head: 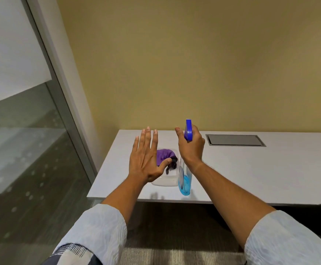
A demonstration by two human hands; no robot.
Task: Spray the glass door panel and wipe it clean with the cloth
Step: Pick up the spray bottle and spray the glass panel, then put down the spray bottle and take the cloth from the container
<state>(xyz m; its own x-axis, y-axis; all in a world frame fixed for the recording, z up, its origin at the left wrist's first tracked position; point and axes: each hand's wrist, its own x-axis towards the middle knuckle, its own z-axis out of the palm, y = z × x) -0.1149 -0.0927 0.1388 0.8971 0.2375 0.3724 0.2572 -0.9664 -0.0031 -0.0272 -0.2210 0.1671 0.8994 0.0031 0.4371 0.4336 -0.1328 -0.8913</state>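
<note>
My right hand (191,148) grips the neck of a clear spray bottle (185,183) with a blue trigger head and a little blue liquid at its bottom, held above the table's near edge. My left hand (146,157) hovers open, fingers spread, over a clear plastic tub (167,181). A purple cloth (165,154) lies bunched in that tub beside something dark. The glass door panel (22,140) stands at the left, frosted on its upper part and clear lower down, with a grey frame.
A white table (251,169) stands against a yellow wall, its left end close to the door frame. A grey cable hatch (235,140) is set in the tabletop at the back. Grey carpet lies below.
</note>
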